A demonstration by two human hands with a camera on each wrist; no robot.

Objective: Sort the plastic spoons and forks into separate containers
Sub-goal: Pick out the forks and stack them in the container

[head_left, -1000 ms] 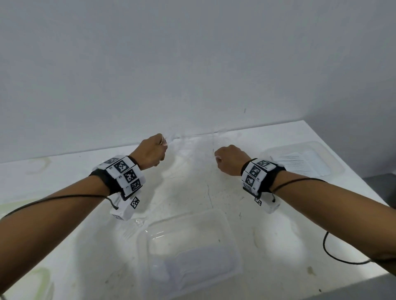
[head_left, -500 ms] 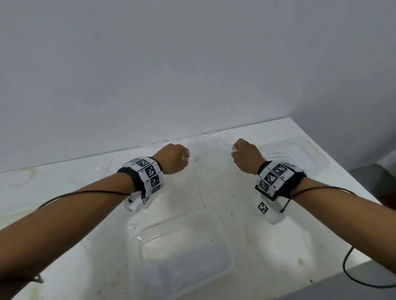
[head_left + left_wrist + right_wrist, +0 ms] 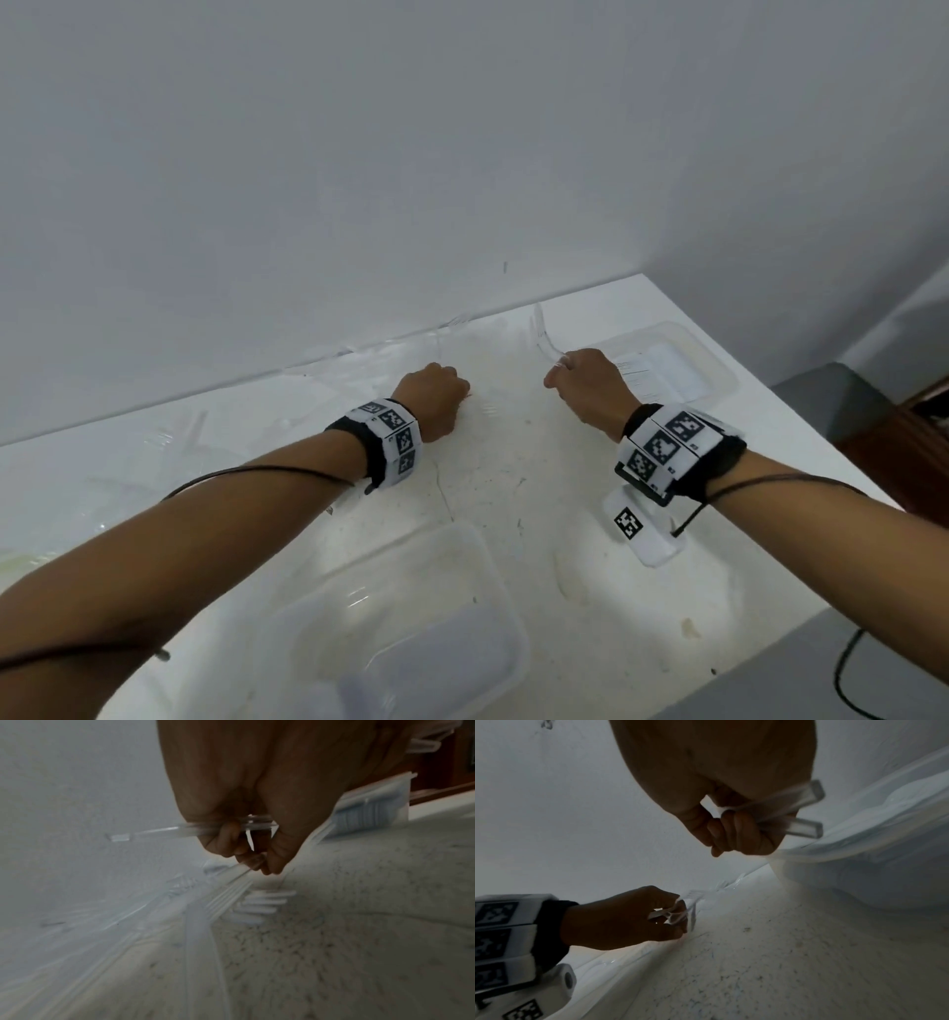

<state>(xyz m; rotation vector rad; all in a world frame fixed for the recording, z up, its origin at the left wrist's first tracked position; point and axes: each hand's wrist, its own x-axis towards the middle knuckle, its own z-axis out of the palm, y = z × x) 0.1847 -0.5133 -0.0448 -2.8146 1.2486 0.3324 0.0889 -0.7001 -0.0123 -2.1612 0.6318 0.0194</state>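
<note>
A: Nearest: clear container [image 3: 411, 632] at the front edge of the surface [image 3: 513, 462], some clear cutlery lying in its near end. Type unreadable.

B: Hands?

A: Both have pushed farther toward the wall over the last second. Left hand [image 3: 434, 398] low on the surface, grip closed round clear handles [image 3: 159, 832], fingertips pinching another piece [image 3: 231, 880] out of the loose forks [image 3: 262, 902].

B: Right?

A: Right hand [image 3: 585, 388] has lifted and swung toward the far container [image 3: 714, 360]. Grip closed on two clear handles [image 3: 805, 809]; tines [image 3: 539, 329] stick up beyond the knuckles.

B: Meaning?

A: Likely forks bound for the far container. Remaining pile [image 3: 411, 344] lies along the wall.
</note>
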